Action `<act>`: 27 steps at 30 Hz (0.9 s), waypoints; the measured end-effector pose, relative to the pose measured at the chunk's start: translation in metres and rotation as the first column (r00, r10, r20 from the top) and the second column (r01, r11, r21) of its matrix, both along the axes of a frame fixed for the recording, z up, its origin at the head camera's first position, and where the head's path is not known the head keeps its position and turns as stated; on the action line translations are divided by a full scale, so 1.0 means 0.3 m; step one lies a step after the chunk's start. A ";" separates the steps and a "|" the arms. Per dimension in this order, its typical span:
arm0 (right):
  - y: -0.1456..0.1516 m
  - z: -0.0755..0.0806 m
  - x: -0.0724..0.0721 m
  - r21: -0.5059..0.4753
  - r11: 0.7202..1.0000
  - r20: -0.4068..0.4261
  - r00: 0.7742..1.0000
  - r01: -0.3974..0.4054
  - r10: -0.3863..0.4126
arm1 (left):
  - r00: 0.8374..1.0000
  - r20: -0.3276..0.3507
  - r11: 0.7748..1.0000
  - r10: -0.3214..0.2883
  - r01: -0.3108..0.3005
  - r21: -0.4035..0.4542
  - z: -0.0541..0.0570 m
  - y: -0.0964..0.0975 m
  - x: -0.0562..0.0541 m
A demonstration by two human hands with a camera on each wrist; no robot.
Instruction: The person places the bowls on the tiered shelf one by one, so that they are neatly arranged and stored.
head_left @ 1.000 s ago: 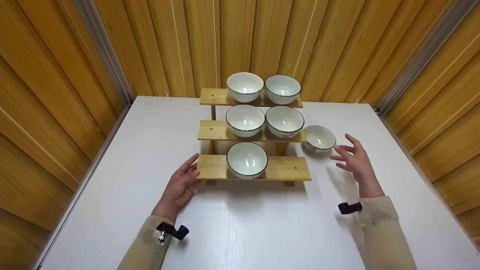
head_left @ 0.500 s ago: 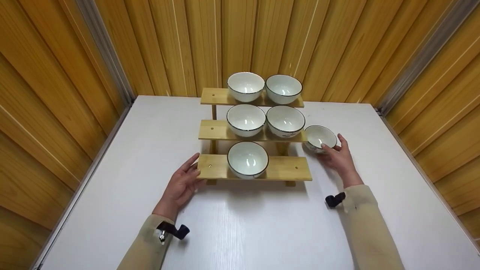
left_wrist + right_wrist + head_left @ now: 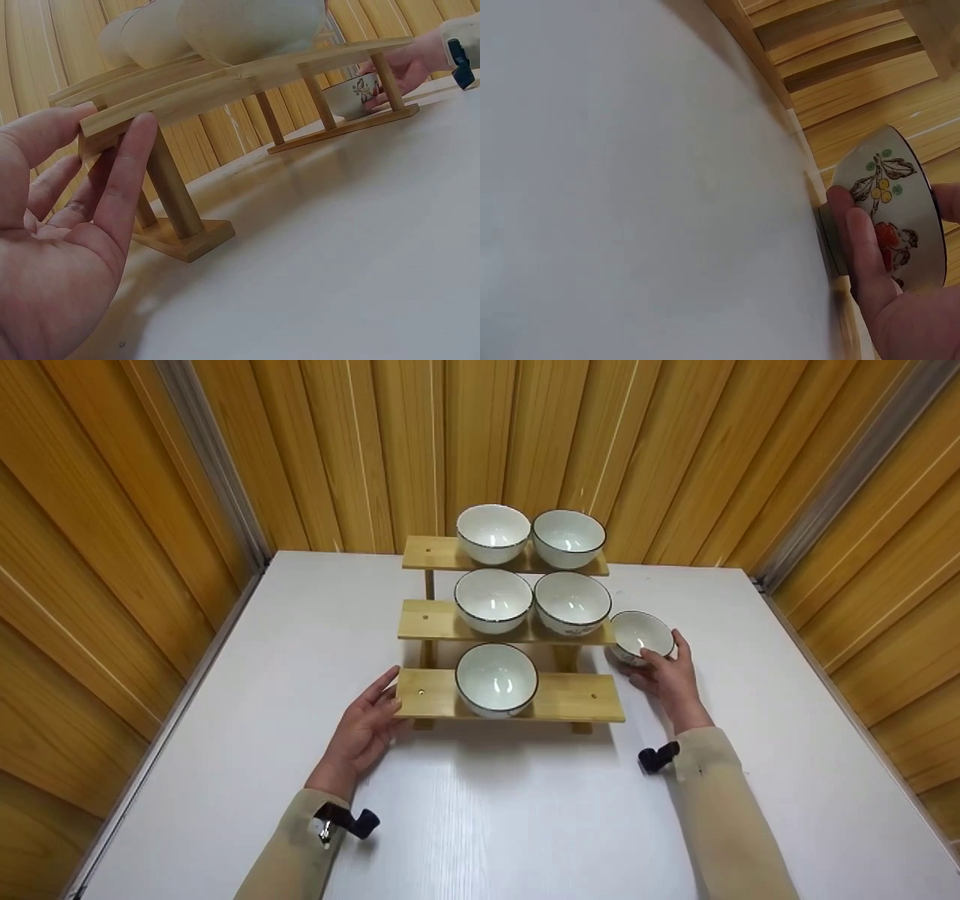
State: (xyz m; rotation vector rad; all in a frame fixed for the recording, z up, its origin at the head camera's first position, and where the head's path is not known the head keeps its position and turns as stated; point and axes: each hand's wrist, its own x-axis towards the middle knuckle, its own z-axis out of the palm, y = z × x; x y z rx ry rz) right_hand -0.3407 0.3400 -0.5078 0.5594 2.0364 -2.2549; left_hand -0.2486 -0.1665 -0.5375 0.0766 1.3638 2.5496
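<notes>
A three-tier wooden shelf [image 3: 420, 701] stands on the white table. My left hand [image 3: 364, 735] holds the left end of its lowest board; in the left wrist view the thumb and a finger [image 3: 135, 161] pinch the board's corner. Right of the shelf, my right hand [image 3: 667, 682] grips a white bowl [image 3: 637, 631] with a dark rim. Its thumb lies over the rim, and fingers lie along the outside. The right wrist view shows a painted fruit-and-leaf pattern on this bowl [image 3: 896, 202]; its foot is at the tabletop, and whether it touches cannot be told.
The top board carries two bowls, the left one [image 3: 493, 536] beside the right one [image 3: 568, 540]. Two more, a left bowl [image 3: 493, 601] and a right bowl [image 3: 572, 604], sit on the middle board. One bowl [image 3: 496, 682] sits mid-board on the lowest tier. Wood-panelled walls [image 3: 480, 442] enclose the table.
My right hand has moved left from beside the bowl and taken hold of it. The bowl shows hardly any shift. My left hand stays on the shelf.
</notes>
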 end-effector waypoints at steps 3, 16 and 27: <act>-0.003 0.000 0.003 -0.012 1.000 0.006 1.000 0.027 -0.027 | 1.000 0.006 1.000 -0.002 0.002 -0.001 0.001 0.001 0.001; 0.031 0.028 0.049 -0.078 0.996 -0.042 0.998 0.041 -0.045 | 1.000 0.016 1.000 0.002 -0.002 -0.011 0.000 0.002 0.001; 0.067 0.119 0.154 -0.128 0.988 -0.158 0.985 -0.089 0.069 | 1.000 0.016 1.000 0.001 -0.001 0.010 -0.002 0.001 -0.002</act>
